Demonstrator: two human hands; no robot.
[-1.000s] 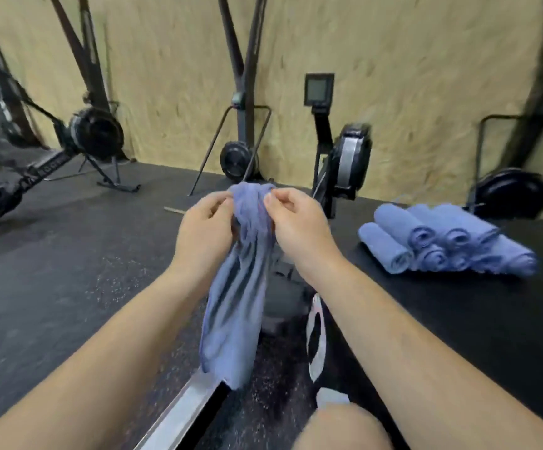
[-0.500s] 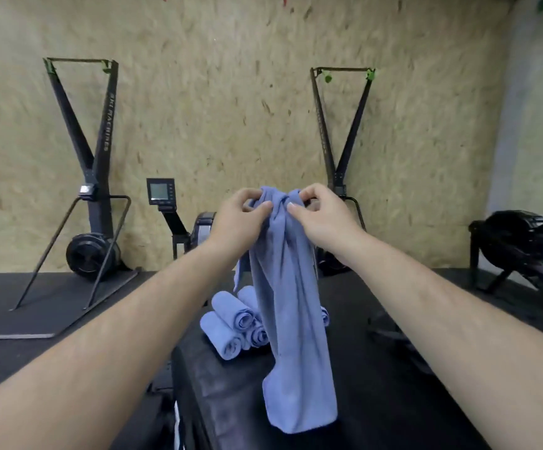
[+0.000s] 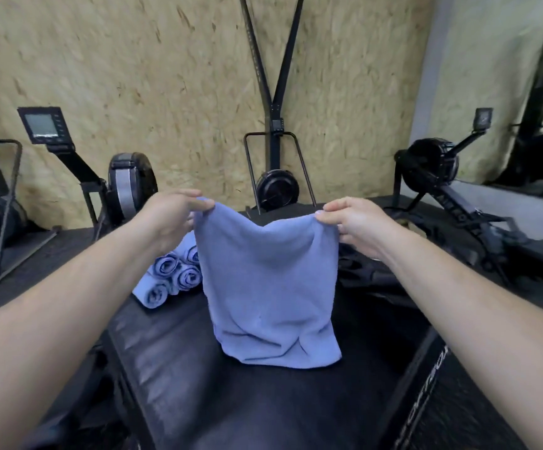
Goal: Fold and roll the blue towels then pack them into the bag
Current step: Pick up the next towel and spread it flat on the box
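Black padded table [image 3: 231, 401]; left hand [image 3: 172, 219], right hand [image 3: 351, 222] pinch top corners of blue terry towel [image 3: 266, 287]; probably fold step; next lay flat, halve.

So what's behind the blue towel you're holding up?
Rolled towels peek out past its left edge, on the black bench. The held towel covers whatever else lies behind.

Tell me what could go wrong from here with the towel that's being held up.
1. The blue towel hangs from fingertip pinches of the left hand and right hand; a corner could slip.
2. Its lower edge is bunched on the black surface, so laying it down may trap creases.
3. The rolled towels sit close behind it; spreading it might knock them.
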